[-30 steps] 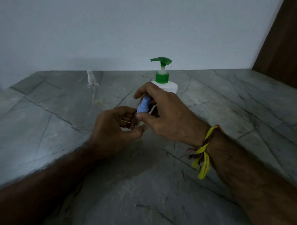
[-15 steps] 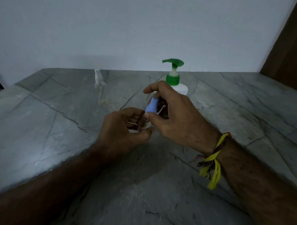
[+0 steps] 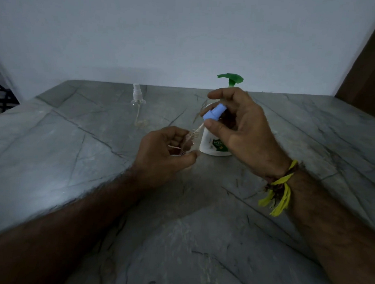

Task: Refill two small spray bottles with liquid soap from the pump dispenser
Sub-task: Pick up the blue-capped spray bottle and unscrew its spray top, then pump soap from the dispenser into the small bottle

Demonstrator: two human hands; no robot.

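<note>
The white plastic pump dispenser with the green pump head (image 3: 214,146) stands upright on the grey veined stone counter (image 3: 200,227) and serves as the landmark here. Just in front of it and to its left, the left hand (image 3: 160,155) curls its fingers and thumb around a small clear plastic spray bottle (image 3: 189,141), holding it close to the counter with its open neck tipped toward the dispenser. Directly in front of the dispenser's upper half, the right hand (image 3: 242,131) pinches a light blue spray cap (image 3: 213,114) between thumb and fingers; the cap is lifted off the neck, and its thin dip tube (image 3: 198,129) slants down with its lower end at or just inside the bottle mouth. Well to the left of the dispenser and slightly further back, a second small clear spray bottle with a white spray top (image 3: 137,102) stands capped and untouched. Judging by this, the task is at an early stage: the first bottle is just being opened, no soap looks pumped into either bottle, and the pump head is not pressed. Left to do are filling and recapping this bottle, then repeating it all for the second one.
</note>
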